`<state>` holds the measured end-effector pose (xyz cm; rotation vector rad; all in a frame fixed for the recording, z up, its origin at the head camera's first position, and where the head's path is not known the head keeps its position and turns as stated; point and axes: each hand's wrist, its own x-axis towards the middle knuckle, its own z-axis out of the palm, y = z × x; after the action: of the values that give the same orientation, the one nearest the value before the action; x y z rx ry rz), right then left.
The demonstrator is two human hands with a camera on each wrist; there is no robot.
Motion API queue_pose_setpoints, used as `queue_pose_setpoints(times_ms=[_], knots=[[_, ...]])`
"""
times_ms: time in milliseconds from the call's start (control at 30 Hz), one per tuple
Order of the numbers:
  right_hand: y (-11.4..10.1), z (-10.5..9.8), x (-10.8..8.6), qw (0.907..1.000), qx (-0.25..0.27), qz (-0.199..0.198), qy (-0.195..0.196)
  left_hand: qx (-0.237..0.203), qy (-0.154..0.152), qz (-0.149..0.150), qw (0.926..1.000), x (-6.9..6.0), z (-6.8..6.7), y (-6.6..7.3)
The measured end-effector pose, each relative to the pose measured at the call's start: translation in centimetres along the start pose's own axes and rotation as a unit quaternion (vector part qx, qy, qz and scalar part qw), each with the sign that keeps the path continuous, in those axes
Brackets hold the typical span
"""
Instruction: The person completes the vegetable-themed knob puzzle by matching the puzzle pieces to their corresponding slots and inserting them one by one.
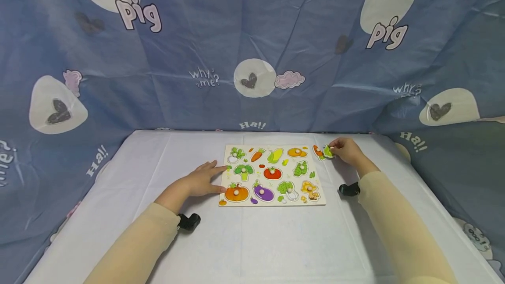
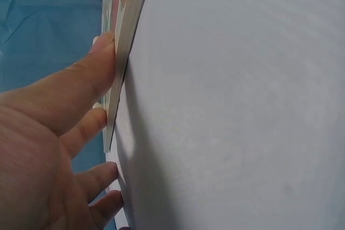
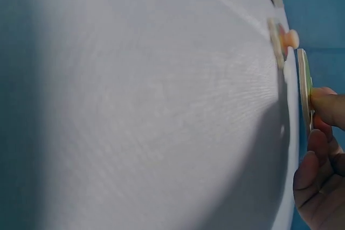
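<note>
A white peg puzzle board (image 1: 272,204) with vegetable pictures lies on the table. My left hand (image 1: 203,181) rests at its left side, fingers spread; in the left wrist view the thumb (image 2: 94,71) touches the board's edge. Just past the board's right edge, my right hand (image 1: 347,150) pinches a green puzzle piece (image 1: 327,151) between thumb and fingers. That piece (image 3: 304,84) appears raised and edge-on in the right wrist view. Close beside it lies an orange carrot piece (image 1: 317,150) with a knob. On the board, the carrot (image 1: 257,155) and corn (image 1: 275,156) pictures show no knobs.
Knobbed pieces on the board include a tomato (image 1: 272,173), an eggplant (image 1: 264,193) and a pumpkin (image 1: 236,193). A white cloth (image 1: 272,244) covers the table. Behind it hangs a blue printed curtain (image 1: 197,47). Black devices (image 1: 190,221) sit at both wrists.
</note>
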<state>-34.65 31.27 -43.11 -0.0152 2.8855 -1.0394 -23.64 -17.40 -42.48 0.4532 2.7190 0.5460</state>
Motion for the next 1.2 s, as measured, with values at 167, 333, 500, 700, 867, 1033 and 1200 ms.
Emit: queue_pose_setpoints(times_ms=[167,333,500,700,867,1033,1200], knots=[[-0.6,-0.4,-0.8,0.9997,0.001,-0.023,0.0,0.001,0.002,-0.001,1.0,0.1,0.0,0.0],[-1.4,-0.6,-1.5,0.9991,-0.001,-0.043,-0.005,0.001,0.001,-0.003,1.0,0.0,0.0,0.0],[-2.6,-0.7,-2.3,0.9974,-0.012,-0.07,-0.012,0.0,0.001,0.0,1.0,0.0,0.0,0.0],[-4.3,-0.4,-3.0,0.996,-0.013,-0.086,-0.02,0.0,0.002,0.004,1.0,0.0,0.0,0.0],[-5.3,0.2,-3.2,0.9956,-0.007,-0.09,-0.025,0.0,0.004,0.003,1.0,-0.1,0.0,-0.1],[-6.1,0.9,-3.3,0.9956,-0.002,-0.089,-0.028,0.001,0.006,0.006,1.0,-0.1,0.0,-0.2],[-7.1,1.6,-3.3,0.9949,0.016,-0.094,-0.035,0.0,0.007,0.008,0.9999,0.0,0.1,-0.2]])
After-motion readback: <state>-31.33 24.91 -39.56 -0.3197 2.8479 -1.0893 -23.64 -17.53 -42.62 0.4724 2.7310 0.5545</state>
